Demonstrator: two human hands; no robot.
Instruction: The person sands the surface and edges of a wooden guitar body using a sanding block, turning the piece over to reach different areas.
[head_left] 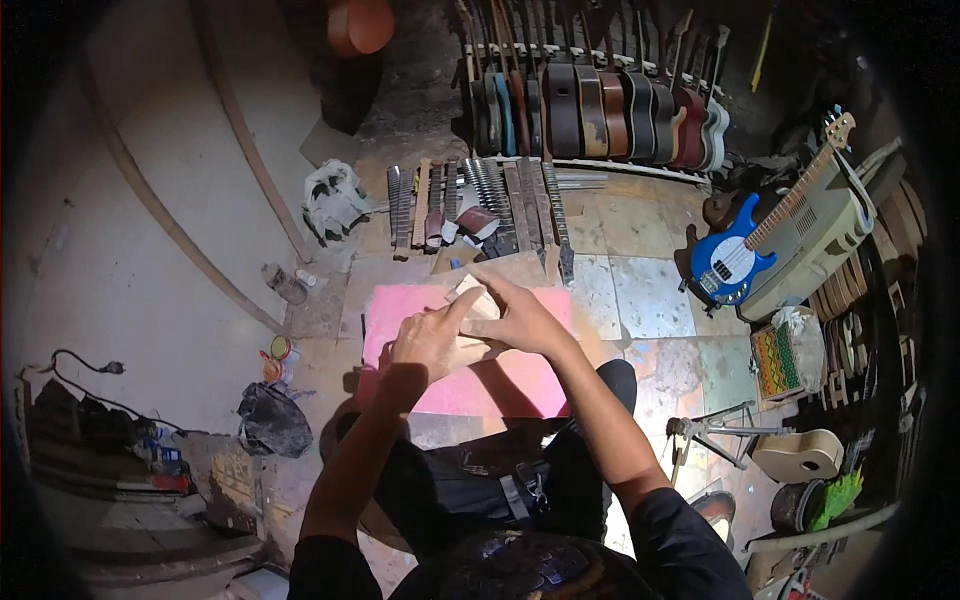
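Above a pink board [400, 387], both of my hands grip a small pale wooden piece [470, 287]. My left hand [432, 340] has its fingers bent over the piece from the left and front. My right hand [515, 320] closes round it from the right, with its fingers reaching over the top. The piece is partly hidden by my fingers, so its full shape cannot be made out. The pink board lies in front of my bent legs.
Beyond lie fretted necks and wooden strips [515, 205], with a guitar rack [590, 110] behind. At right are a blue bass [715, 262], a metal stand [705, 432] and a pale guitar body [790, 455]. A dark bag [270, 420] and cans [280, 360] sit at left, near the wall.
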